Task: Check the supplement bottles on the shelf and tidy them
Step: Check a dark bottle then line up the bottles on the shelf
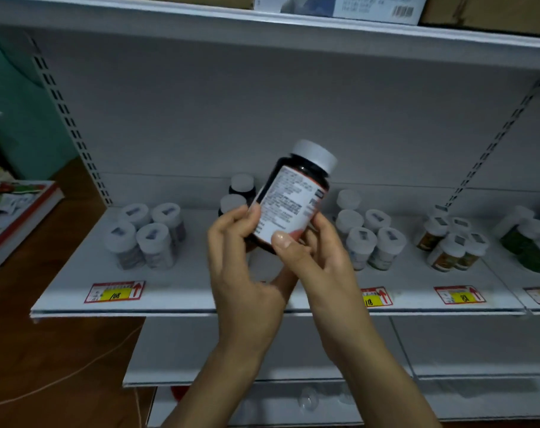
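Both forearms come up from the bottom edge and meet in front of the white metal shelf (185,301). My left hand (244,273) has its fingers (253,217) curled round the left flank of a dark plastic supplement bottle (293,205) with a white screw cap. My right hand (324,261) clamps it from the other side, thumb flat on the lower label. Both sets of fingers are closed on that one bottle. It hangs in the air above the shelf's front part, tilted with the cap up and to the right. I judge the tilt serves to turn the small-print panel toward the camera, so this is the checking step rather than the tidying.

Just behind it, two dark white-capped bottles (242,186) stand on the shelf, probably its own row; my hands hide the space in front of them. To the left, four grey-labelled white-capped bottles (145,236) stand upright behind a red and yellow price tag (114,291). To the right come five pale-labelled white-capped bottles (370,233), then a group of amber-labelled bottles (450,245). At the frame's edge are dark green bottles (528,242), which seem to lean. Every cap I can see is on, so no contents show.

Farthest off, the upper shelf carries brown cardboard cartons (491,13) and a white printed box (339,4) with a barcode.
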The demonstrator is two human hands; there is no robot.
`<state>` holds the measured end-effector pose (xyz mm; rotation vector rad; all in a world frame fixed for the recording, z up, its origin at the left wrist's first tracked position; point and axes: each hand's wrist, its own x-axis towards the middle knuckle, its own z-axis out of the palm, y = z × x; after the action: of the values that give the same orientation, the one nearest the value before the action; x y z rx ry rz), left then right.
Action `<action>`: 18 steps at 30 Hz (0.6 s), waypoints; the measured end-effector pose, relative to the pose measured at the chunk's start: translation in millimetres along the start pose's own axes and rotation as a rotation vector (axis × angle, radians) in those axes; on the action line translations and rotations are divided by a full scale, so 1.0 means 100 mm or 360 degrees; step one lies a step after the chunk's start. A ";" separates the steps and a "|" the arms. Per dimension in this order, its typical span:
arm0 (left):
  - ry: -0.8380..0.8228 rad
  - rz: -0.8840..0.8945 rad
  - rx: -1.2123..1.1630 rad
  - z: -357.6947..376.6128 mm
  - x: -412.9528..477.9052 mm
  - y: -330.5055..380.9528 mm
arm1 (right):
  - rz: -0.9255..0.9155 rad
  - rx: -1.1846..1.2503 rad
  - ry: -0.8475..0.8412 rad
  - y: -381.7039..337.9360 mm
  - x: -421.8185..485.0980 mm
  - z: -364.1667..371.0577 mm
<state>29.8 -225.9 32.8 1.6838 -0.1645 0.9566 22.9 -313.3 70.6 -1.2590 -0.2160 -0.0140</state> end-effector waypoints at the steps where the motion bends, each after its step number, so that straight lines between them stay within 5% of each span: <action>1: -0.0044 0.0065 0.0076 0.00 -0.03 -0.02 | 0.0017 0.0010 -0.0006 0.00 0.02 -0.01; 6: -0.0129 0.0410 0.0310 0.01 -0.20 -0.04 | 0.0129 0.0156 0.0133 0.03 0.23 -0.16; 10: -0.0182 0.0375 0.0235 0.01 -0.22 -0.06 | 0.0214 0.0352 0.0053 0.05 0.36 -0.30; 12: -0.0219 0.0251 0.0140 0.00 -0.20 -0.04 | 0.0163 0.0286 0.0012 0.08 0.38 -0.34; 16: -0.0421 -0.0434 -0.0338 -0.03 -0.10 0.01 | -0.0235 -0.0327 0.0096 0.13 0.40 -0.40; 18: -0.0544 -0.0452 -0.0319 -0.05 -0.04 -0.03 | -0.0376 -0.0518 0.0107 0.16 0.42 -0.43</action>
<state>26.2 -222.5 27.9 1.6203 -0.2326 0.4227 73.1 -344.4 49.9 -1.5476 -0.3124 -0.3047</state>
